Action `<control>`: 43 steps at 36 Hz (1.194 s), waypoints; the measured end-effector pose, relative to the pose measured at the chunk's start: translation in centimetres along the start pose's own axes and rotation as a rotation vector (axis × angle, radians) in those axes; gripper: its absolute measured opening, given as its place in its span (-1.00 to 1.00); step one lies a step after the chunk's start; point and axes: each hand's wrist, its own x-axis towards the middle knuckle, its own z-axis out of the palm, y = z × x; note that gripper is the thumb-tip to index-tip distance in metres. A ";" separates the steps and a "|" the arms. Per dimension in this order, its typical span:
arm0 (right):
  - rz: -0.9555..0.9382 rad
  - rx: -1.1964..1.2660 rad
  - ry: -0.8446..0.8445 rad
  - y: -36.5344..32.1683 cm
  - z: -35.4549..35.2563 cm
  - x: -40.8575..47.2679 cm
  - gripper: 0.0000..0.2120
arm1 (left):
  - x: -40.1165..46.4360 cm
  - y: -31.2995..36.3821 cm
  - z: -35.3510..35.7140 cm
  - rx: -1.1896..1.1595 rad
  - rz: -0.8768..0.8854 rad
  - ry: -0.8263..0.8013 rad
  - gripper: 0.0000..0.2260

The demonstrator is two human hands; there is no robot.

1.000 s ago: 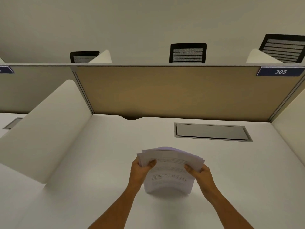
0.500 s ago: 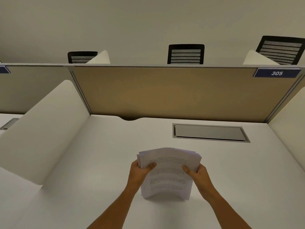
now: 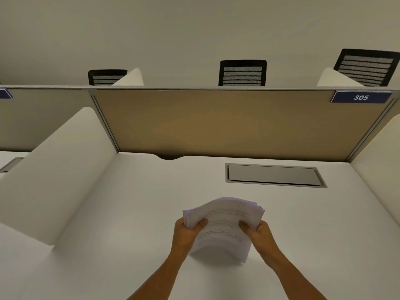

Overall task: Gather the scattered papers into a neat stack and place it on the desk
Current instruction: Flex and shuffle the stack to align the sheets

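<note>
A stack of white printed papers (image 3: 224, 224) stands on its lower edge on the white desk (image 3: 129, 213), leaning back and bowed in the middle. My left hand (image 3: 186, 232) grips its left side with the thumb across the front sheet. My right hand (image 3: 259, 232) grips its right side the same way. The top edges of the sheets are slightly fanned and uneven. No loose sheets lie elsewhere on the desk.
A grey cable hatch (image 3: 273, 175) is set into the desk at the back right. A tan partition (image 3: 216, 124) closes the back, with white dividers left (image 3: 54, 169) and right (image 3: 381, 152). Black chairs (image 3: 242, 72) show beyond it.
The stack has tilted a little clockwise, its left top corner dropping and its right side rising. Both hands keep their grip in about the same spot.
</note>
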 end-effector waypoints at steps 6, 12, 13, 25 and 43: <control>0.037 -0.055 -0.035 1.1 0.2 0.1 -0.87 | -0.5 -1.2 0.4 0.050 -0.050 -0.074 -0.78; 0.021 -0.174 -0.013 1.0 0.1 1.3 -0.81 | 0.2 -0.4 -0.1 0.053 -0.022 -0.051 -0.76; 0.014 -0.200 -0.025 0.9 -0.1 1.5 -0.81 | 0.5 -0.1 -0.4 0.044 -0.014 -0.034 -0.76; -0.154 -0.713 -0.272 -4.1 -1.7 3.2 -0.82 | 5.4 5.0 -3.8 0.833 0.517 -0.112 -0.05; -0.182 -0.851 -0.454 -8.0 -2.6 1.7 -0.83 | 2.8 4.4 -1.6 0.384 0.088 -0.305 -0.85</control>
